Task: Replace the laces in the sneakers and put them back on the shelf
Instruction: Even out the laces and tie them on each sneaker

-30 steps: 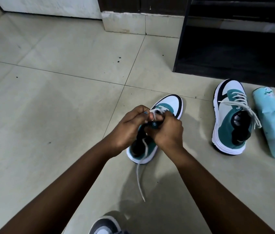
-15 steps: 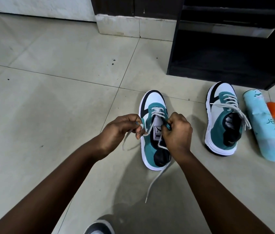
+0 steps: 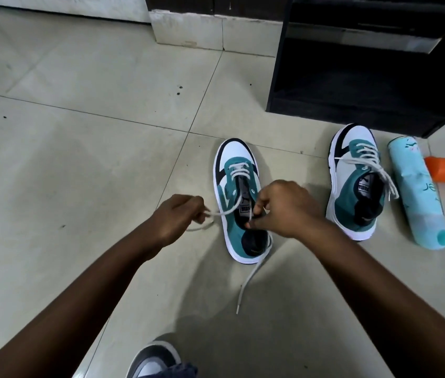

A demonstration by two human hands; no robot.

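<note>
The half-laced sneaker is lying at frame centre, long axis pointing up-frame, while the left hand is pinching its lace out leftward and the nearer right hand is pinching at the eyelets.

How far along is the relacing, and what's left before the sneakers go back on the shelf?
Done: the right sneaker looks laced to the top, ends loose. In hand: the left sneaker has only its lowest eyelets crossed; the left hand holds one end of the lace out sideways, the right hand pinches at the tongue, and the other end trails on the floor. Left: finish lacing, then move both to the black shelf.
</note>
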